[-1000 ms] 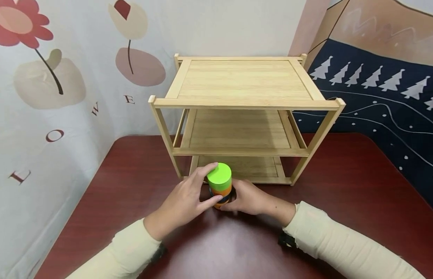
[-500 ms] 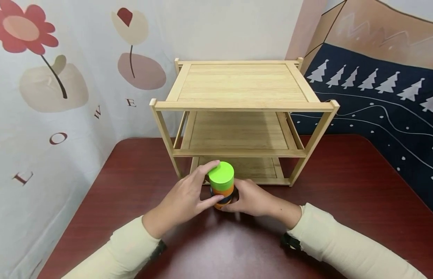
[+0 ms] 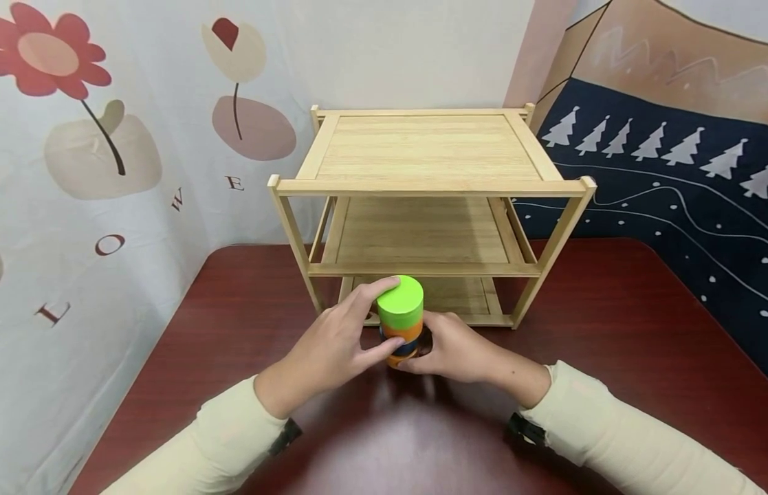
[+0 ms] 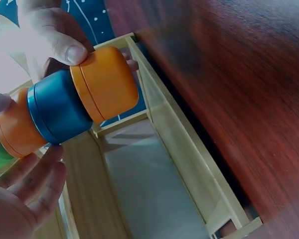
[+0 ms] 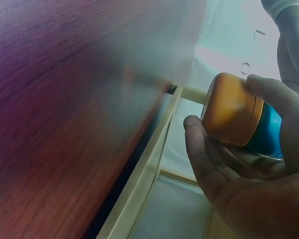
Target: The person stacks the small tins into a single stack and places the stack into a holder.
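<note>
A column of small round canisters is held upright above the table, in front of the rack. From the top down come a green canister, an orange one, a blue one and a second orange one. My left hand grips the upper part, index finger on the green top and thumb lower on the side. With my right hand I hold the lowest orange canister, its thumb on the near side; the right wrist view shows fingers around it.
Right behind the hands stands a three-tier wooden rack with bare shelves. It rests on a dark red table. Printed cloths hang at the left, the back and the right of the table.
The column and both hands have moved slightly up and to the right in the head view. The grip of each hand looks the same, and the camera has shifted a little.
</note>
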`<action>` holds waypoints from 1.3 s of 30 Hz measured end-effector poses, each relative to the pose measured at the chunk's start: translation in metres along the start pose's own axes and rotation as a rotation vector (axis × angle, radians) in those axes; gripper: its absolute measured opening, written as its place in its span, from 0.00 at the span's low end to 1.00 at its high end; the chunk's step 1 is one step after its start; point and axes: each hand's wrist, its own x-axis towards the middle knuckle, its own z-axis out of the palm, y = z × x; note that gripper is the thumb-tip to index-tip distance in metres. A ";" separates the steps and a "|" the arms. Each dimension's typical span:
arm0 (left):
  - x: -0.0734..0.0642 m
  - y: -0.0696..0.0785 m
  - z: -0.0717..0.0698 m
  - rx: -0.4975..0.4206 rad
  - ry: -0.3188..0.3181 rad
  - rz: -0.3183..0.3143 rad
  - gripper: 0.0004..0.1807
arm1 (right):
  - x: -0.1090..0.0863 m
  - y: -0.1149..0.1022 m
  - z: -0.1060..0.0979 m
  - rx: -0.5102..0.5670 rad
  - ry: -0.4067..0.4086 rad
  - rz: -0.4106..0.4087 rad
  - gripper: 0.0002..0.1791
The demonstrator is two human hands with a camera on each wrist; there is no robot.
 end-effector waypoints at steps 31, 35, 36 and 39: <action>0.021 0.011 -0.019 -0.094 0.010 0.006 0.48 | -0.008 -0.014 -0.026 0.022 0.034 -0.025 0.26; 0.023 0.011 -0.023 -0.106 -0.002 0.015 0.48 | -0.009 -0.016 -0.028 0.005 0.043 -0.026 0.26; 0.023 0.011 -0.023 -0.110 -0.006 0.016 0.48 | -0.009 -0.016 -0.029 0.003 0.045 -0.026 0.26; 0.024 0.011 -0.025 -0.123 -0.013 0.014 0.48 | -0.009 -0.018 -0.030 0.002 0.046 -0.022 0.27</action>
